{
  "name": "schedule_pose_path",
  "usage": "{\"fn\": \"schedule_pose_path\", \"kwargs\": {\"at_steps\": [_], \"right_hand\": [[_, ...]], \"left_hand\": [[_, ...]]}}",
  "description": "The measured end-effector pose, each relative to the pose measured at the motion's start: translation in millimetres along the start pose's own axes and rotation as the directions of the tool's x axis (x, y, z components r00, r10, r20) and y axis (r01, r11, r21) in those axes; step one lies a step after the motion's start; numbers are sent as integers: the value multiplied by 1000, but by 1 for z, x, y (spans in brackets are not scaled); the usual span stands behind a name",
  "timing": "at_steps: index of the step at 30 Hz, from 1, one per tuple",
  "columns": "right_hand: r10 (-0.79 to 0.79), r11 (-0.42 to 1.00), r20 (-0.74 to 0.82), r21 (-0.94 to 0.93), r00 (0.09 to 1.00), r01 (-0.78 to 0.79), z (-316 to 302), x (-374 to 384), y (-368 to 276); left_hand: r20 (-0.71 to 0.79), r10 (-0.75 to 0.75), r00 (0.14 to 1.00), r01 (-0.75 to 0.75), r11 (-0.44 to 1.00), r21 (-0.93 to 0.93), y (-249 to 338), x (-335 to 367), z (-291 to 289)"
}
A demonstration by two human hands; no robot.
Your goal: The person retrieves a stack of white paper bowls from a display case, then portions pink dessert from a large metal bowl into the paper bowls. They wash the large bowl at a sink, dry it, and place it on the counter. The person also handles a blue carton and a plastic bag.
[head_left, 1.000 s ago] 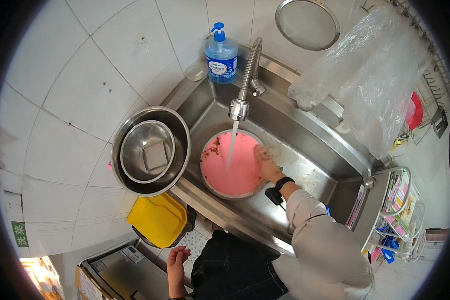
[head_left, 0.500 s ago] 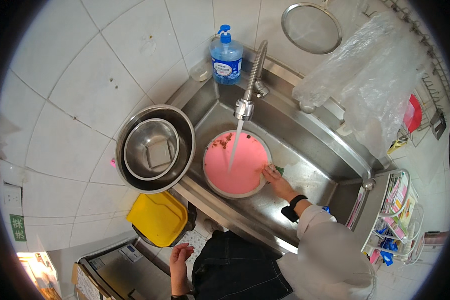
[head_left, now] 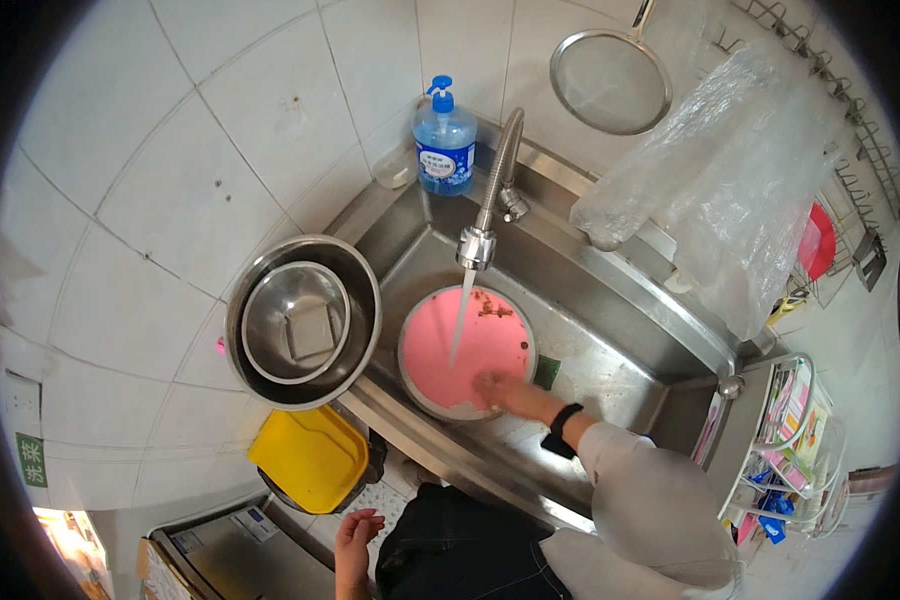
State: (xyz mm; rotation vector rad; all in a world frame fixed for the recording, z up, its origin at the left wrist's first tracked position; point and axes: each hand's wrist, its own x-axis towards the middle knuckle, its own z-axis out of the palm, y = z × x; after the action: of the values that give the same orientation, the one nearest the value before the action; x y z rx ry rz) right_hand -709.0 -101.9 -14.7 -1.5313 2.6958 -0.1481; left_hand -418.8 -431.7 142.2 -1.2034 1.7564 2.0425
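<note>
In the sink (head_left: 595, 345) lies a round pan-like piece with a pale grey rim and a pink face (head_left: 435, 350); whether the pink is liquid or solid I cannot tell. Brown bits dot its far right part. Water from the flexible-neck faucet (head_left: 477, 247) runs onto the pink. My right hand (head_left: 502, 392), smeared by motion, is over its near right part; its fingers do not show clearly. A black band is round that wrist. Down by the dark apron (head_left: 450, 545), my left hand (head_left: 358, 540) hangs with fingers loosely bent and nothing in it.
Nested steel bowls (head_left: 295, 325) stand left of the sink, above a yellow dustpan-like tray (head_left: 310, 460). A blue pump bottle (head_left: 444, 145) is at the back corner. On the wall hang a strainer (head_left: 610, 85) and clear plastic bags (head_left: 720, 190). A rack (head_left: 790, 445) stands right.
My right hand has moved from the pan's right rim leftward and nearer, over the pink face. The brown bits have shifted from the far left to the far right part.
</note>
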Motion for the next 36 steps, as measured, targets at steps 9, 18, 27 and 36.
{"fn": "schedule_pose_path", "kwargs": {"at_steps": [9,18,27,36], "right_hand": [[394,717,-8,628,919,-302,41,-19,-20],[333,787,107,516,937,-339,41,-15,2],[308,932,-124,237,943,-273,42,9,11],[413,774,38,512,910,-373,45,5,30]], "left_hand": [[-79,-35,996,37,999,31,7,-5,1],[-23,-14,1000,16,998,65,12,3,7],[-117,-49,992,61,993,101,16,-2,7],[-52,12,999,-9,998,55,11,-3,6]]}}
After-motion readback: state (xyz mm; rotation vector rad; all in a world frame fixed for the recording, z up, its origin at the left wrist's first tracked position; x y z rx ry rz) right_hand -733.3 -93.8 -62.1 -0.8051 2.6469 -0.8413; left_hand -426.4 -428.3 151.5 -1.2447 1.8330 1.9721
